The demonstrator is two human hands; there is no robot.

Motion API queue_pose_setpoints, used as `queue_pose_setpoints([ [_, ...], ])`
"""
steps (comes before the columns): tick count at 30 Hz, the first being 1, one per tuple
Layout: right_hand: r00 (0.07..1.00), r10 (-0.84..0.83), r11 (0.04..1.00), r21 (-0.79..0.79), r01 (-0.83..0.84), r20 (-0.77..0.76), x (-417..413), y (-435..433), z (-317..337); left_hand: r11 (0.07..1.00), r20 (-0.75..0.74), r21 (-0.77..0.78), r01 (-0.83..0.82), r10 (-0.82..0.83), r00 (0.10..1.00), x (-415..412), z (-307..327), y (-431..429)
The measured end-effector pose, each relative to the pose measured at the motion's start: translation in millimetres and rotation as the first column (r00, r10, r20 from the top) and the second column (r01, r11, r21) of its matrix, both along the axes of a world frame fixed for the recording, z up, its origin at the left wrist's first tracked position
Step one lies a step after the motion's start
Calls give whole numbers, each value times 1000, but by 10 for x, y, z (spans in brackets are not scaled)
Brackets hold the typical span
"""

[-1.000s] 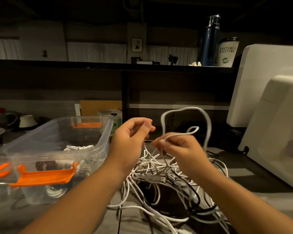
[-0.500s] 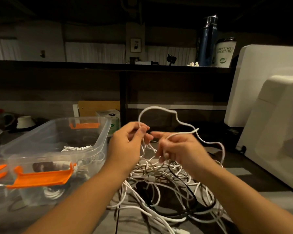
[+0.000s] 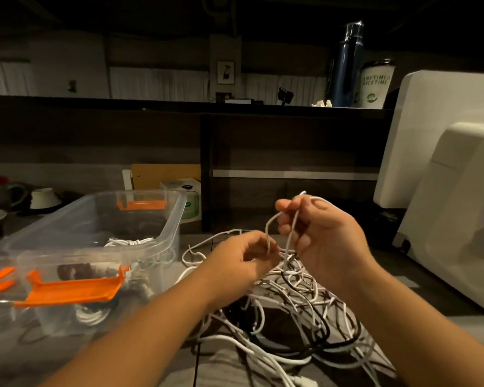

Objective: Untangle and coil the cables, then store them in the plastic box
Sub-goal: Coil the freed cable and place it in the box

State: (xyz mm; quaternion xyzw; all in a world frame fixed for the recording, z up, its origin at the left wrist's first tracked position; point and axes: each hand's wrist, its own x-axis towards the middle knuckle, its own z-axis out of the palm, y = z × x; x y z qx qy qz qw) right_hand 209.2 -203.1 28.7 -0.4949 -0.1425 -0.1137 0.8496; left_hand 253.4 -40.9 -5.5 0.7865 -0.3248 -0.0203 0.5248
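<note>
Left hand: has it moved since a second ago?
Yes. The left hand has shifted right, away from the plastic box, and dropped lower toward the cable tangle.

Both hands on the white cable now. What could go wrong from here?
1. The right hand and left hand pinch one white cable that runs down into the tangle; pulling up could tighten knots rather than free it.
2. A black cable weaves through the white strands and may get dragged along.

cable tangle (image 3: 296,308) cut off below, white machine (image 3: 458,219) cropped right
</note>
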Motion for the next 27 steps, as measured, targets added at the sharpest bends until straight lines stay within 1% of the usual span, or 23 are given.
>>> queue_pose_setpoints([
  [1, 1000, 11, 997, 80, -10, -11, -3, -21, 17, 997, 41, 66, -36, 33, 999, 14, -20, 7],
  [2, 1000, 13, 991, 133, -10, -19, -5, -44, 31, 993, 65, 90, -77, 72, 995, 36, -24, 17],
  [3, 1000, 4, 989, 150, -1, -24, -2, -53, 40, 991, 71, 72, -117, 112, 991, 41, -14, 27],
  [4, 999, -20, 992, 121, 23, -29, 10, -60, 33, 987, 68, 23, -161, 159, 985, 42, 3, 38],
  [6, 997, -66, 998, -17, 66, -50, 52, -39, -23, 960, 25, -147, -240, 246, 969, 61, 50, 64],
  [8, 995, -69, 977, -205, 52, -72, 98, 10, -93, 895, -73, -353, -273, 265, 962, 77, 117, 78],
  [9, 996, -54, 955, -296, 29, -76, 109, 37, -127, 853, -136, -444, -274, 238, 962, 69, 157, 76],
  [11, 996, -22, 893, -450, -19, -86, 107, 85, -189, 773, -255, -585, -245, 112, 961, 31, 234, 54],
  [13, 998, -38, 811, -586, -1, -56, 102, 122, -247, 739, -292, -645, -196, -2, 956, -50, 272, 37],
  [15, 999, -48, 747, -663, 47, 16, 111, 154, -286, 770, -246, -621, -148, -12, 969, -103, 259, 11],
  [16, 998, -48, 737, -672, 68, 47, 124, 160, -300, 798, -211, -585, -142, 20, 977, -110, 238, 3],
  [17, 996, -55, 747, -659, 88, 71, 130, 163, -300, 827, -168, -543, -148, 65, 984, -109, 224, -3],
  [19, 994, -73, 818, -565, 110, 87, 147, 153, -290, 871, -108, -464, -159, 123, 987, -74, 198, -1],
  [20, 994, -73, 862, -496, 105, 83, 150, 140, -276, 885, -125, -439, -154, 109, 986, -43, 180, 0],
  [23, 995, -66, 965, -249, 81, 68, 145, 80, -213, 931, -272, -348, -106, 8, 962, -11, 140, -4],
  [24, 996, -75, 983, -165, 83, 57, 144, 51, -192, 954, -267, -284, -93, 15, 964, -5, 119, -2],
  [27, 997, -80, 996, 40, 80, -17, 103, -7, -112, 996, -154, -56, -71, 61, 986, 17, 72, 23],
])
